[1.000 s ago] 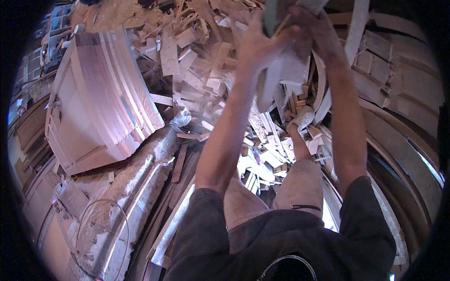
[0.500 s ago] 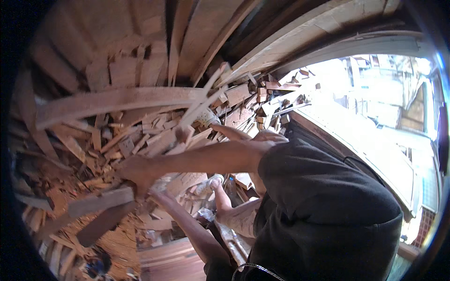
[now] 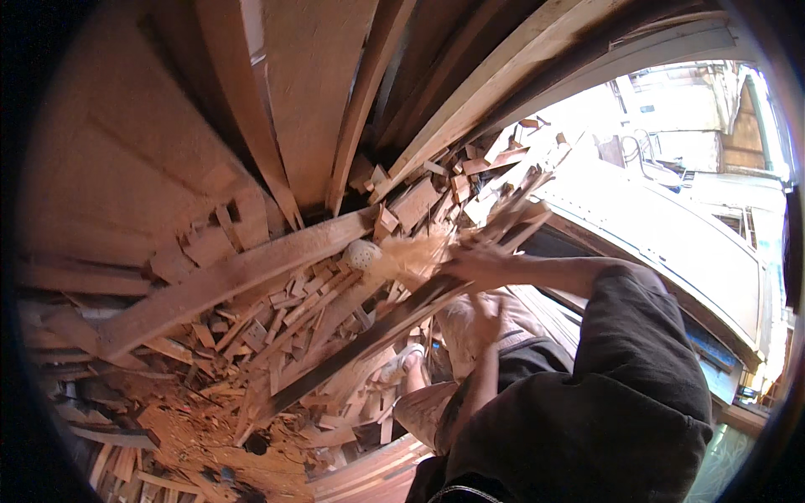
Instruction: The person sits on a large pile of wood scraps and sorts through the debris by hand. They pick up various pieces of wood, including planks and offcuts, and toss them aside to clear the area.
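My right hand is wrapped round a bundle of long, thin wooden strips. The bundle slants from the wood chips at lower left up to the bright area at right, and its upper end is smeared by motion. Just below the strips is my left hand, somewhat blurred, with its fingers pointing up and apart; nothing shows in its grasp. Beyond the strips, a pale tan blur hides part of the scrap pile, beside a white perforated shoe.
Wood offcuts are heaped in front of me, crossed by a thick beam. Tall boards lean at the back. Sawdust and chips cover the lower left. A pale-topped bench stands at right.
Both hands have moved right, away from the chips at lower left. My right hand has brought wooden strips up across my legs. My left hand has drawn back below them, and the view has shifted.
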Available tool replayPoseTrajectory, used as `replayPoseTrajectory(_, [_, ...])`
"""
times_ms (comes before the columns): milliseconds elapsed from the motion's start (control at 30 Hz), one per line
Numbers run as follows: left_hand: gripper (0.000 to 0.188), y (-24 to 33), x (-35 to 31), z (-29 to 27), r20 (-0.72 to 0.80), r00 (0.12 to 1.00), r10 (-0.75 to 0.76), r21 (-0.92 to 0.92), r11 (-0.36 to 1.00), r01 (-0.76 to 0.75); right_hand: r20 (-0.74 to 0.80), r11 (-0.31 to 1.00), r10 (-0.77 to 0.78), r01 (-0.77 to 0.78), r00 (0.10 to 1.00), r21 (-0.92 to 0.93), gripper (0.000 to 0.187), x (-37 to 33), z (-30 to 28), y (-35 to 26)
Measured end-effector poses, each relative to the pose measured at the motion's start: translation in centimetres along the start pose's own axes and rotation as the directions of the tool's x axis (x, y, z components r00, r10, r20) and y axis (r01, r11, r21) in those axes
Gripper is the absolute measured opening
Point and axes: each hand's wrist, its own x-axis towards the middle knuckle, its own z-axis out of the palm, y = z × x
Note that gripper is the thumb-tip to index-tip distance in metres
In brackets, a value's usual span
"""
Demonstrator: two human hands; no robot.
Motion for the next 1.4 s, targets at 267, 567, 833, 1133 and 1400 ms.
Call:
replayPoseTrajectory(267, [0.074, 11.6, -3.9, -9.8, 0.572, 0.82, 0.027, -0.151, 0.986, 0.073, 0.02, 0.48, 0.845, -0.742, 0.534, -0.469, 0.076, -24.9, 6.6, 31.6])
replayPoseTrajectory(567, [0.046, -1.6, -10.2, -27.1, -0.237, 0.819, -0.523, -0.04, 0.848, 0.529, -0.007, 0.734, 0.628, -0.589, 0.778, 0.337, 0.064, -8.7, 7.7, 16.8])
replayPoseTrajectory(833, [0.039, 1.0, -15.1, -25.5, -0.328, 0.783, -0.529, -0.117, 0.845, 0.521, -0.067, 0.798, 0.063, -0.01, 0.996, 0.602, 0.072, -5.5, 13.2, -1.8])
replayPoseTrajectory(1133, [0.06, -0.3, -23.2, -28.6, -0.348, 0.725, -0.594, -0.116, 0.795, 0.595, 0.017, 0.633, 0.634, -0.531, 0.773, 0.563, 0.058, -18.1, 19.6, 1.7])
replayPoseTrajectory(1400, [0.06, 1.5, -30.6, -34.5, -0.38, 0.792, -0.478, 0.019, 0.852, 0.524, 0.002, 0.618, 0.591, -0.455, 0.806, 0.641, 0.054, -21.3, 21.9, -8.2])
